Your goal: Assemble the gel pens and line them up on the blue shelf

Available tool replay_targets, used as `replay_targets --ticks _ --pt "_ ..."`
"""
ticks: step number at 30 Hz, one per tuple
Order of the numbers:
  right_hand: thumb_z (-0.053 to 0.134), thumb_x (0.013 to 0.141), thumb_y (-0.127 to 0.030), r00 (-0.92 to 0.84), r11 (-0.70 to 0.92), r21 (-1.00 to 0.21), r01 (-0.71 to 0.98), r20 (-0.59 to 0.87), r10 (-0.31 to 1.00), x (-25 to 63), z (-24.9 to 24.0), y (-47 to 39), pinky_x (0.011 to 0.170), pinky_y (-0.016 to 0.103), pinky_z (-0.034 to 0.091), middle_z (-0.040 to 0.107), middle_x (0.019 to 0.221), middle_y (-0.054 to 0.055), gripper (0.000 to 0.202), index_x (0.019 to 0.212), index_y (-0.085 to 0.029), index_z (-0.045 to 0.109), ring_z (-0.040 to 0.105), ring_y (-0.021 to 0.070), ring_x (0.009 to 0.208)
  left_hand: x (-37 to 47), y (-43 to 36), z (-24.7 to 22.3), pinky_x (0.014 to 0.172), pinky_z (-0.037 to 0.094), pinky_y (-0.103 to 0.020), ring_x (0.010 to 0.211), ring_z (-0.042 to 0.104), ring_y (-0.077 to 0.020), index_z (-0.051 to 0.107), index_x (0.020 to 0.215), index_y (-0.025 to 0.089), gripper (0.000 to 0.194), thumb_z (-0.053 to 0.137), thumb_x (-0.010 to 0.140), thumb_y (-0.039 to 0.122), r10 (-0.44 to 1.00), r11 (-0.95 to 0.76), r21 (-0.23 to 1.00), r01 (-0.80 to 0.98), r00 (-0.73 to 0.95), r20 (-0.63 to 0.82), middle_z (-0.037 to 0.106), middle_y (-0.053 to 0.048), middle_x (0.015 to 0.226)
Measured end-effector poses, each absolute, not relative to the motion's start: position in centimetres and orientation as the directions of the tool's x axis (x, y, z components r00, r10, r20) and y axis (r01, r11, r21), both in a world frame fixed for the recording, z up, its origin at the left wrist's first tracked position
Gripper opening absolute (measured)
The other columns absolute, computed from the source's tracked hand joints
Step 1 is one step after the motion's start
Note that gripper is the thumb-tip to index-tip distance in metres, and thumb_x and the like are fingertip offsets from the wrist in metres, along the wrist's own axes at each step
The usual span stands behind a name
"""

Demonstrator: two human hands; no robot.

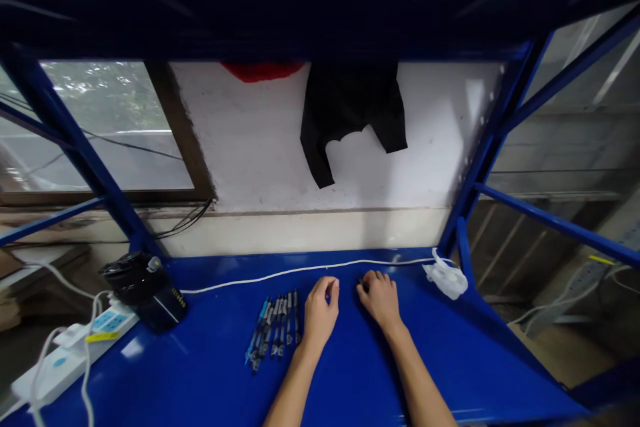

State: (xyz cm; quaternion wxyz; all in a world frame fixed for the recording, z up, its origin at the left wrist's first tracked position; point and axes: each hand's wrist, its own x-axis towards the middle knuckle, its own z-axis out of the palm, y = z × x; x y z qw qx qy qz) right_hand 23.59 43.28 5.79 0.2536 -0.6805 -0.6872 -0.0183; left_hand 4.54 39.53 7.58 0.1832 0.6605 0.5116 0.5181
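My left hand (321,312) hovers or rests just right of a row of pens, its thumb and fingertips curled together in a pinch. Blue tabletop shows through the loop of the fingers, and nothing sticks out of them. My right hand (383,299) is closed over the table, fingers bent around a small dark object (363,285) mostly hidden by the hand; its kind cannot be made out. Several pens (274,327), dark with clear parts and a few with light blue, lie side by side, roughly parallel, left of my left hand.
The blue table (210,360) has blue metal posts at both sides. A white cable (300,270) crosses its back. At left stand a black bottle (155,300) and a white power strip (75,353); a crumpled white plastic bag (447,278) lies right. Black cloth (353,103) hangs on the wall.
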Motion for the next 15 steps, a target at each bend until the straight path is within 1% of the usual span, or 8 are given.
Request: replay_targets --ticks 2,3,5,7,9,10,12,15 --pt "0.057 0.103 -0.025 -0.01 0.17 -0.344 0.924 0.422 0.907 23.1 5.8 43.3 0.085 0.039 0.045 0.075 0.104 0.013 0.012 0.102 -0.021 0.068 0.069 0.031 0.1 4.6 39.6 7.6 0.083 0.056 -0.034 0.088 0.075 -0.0238 0.073 0.101 0.026 0.029 0.05 0.111 0.04 0.873 -0.393 0.766 0.509 -0.055 0.485 0.079 -0.007 0.095" --pt "0.053 0.106 -0.026 -0.031 0.22 -0.381 0.898 0.445 0.895 22.8 5.9 43.2 0.082 0.036 0.046 0.074 0.106 0.013 0.016 0.106 -0.021 0.068 0.071 0.029 0.097 4.6 39.6 7.7 0.083 0.056 -0.034 0.088 0.075 -0.0241 0.073 0.1 0.026 0.029 0.049 0.111 0.04 0.877 -0.384 0.764 0.519 -0.053 0.477 0.079 -0.007 0.095" --pt "0.042 0.113 -0.032 -0.053 0.314 -0.502 0.806 0.468 0.882 22.0 6.2 42.9 0.074 0.033 0.047 0.074 0.109 0.01 0.026 0.118 -0.024 0.066 0.072 0.0253 0.089 4.6 39.6 7.6 0.083 0.056 -0.035 0.09 0.076 -0.0246 0.073 0.101 0.026 0.028 0.049 0.11 0.037 0.888 -0.361 0.763 0.537 -0.053 0.457 0.079 -0.007 0.095" --pt "0.037 0.117 -0.042 -0.057 0.378 -0.635 0.674 0.466 0.883 21.2 6.5 42.6 0.068 0.031 0.047 0.073 0.098 0.005 0.032 0.127 -0.027 0.063 0.071 0.0237 0.078 4.6 39.7 7.5 0.083 0.055 -0.034 0.091 0.077 -0.0249 0.073 0.101 0.027 0.026 0.049 0.11 0.033 0.897 -0.331 0.751 0.571 -0.057 0.438 0.08 -0.006 0.097" --pt "0.039 0.116 -0.051 -0.036 0.409 -0.739 0.535 0.464 0.885 20.6 6.7 42.4 0.066 0.031 0.047 0.067 0.082 0.0 0.035 0.13 -0.028 0.062 0.066 0.0232 0.068 4.6 39.7 7.3 0.081 0.052 -0.033 0.092 0.077 -0.0249 0.072 0.103 0.027 0.023 0.05 0.109 0.028 0.903 -0.292 0.722 0.628 -0.068 0.424 0.08 -0.006 0.097" --pt "0.042 0.115 -0.054 -0.007 0.412 -0.778 0.474 0.465 0.885 20.3 6.8 42.3 0.064 0.031 0.047 0.063 0.077 -0.002 0.035 0.128 -0.028 0.061 0.062 0.0226 0.064 4.6 39.7 7.3 0.079 0.051 -0.032 0.091 0.077 -0.0249 0.072 0.103 0.027 0.022 0.051 0.109 0.026 0.905 -0.268 0.701 0.661 -0.078 0.419 0.081 -0.006 0.097" --pt "0.05 0.112 -0.058 0.057 0.41 -0.83 0.378 0.462 0.885 20.0 6.8 42.3 0.061 0.031 0.043 0.058 0.073 -0.004 0.033 0.117 -0.027 0.059 0.055 0.0209 0.06 4.5 39.7 7.2 0.076 0.047 -0.031 0.089 0.077 -0.0251 0.072 0.103 0.027 0.02 0.053 0.108 0.023 0.907 -0.22 0.659 0.719 -0.097 0.409 0.081 -0.006 0.096" --pt "0.055 0.108 -0.063 0.089 0.399 -0.87 0.288 0.44 0.894 19.9 6.6 42.4 0.059 0.03 0.04 0.053 0.072 -0.004 0.037 0.1 -0.027 0.055 0.05 0.0191 0.06 4.3 39.7 7.3 0.074 0.044 -0.03 0.089 0.076 -0.0255 0.072 0.101 0.027 0.018 0.056 0.107 0.022 0.908 -0.169 0.62 0.766 -0.124 0.4 0.08 -0.005 0.093"
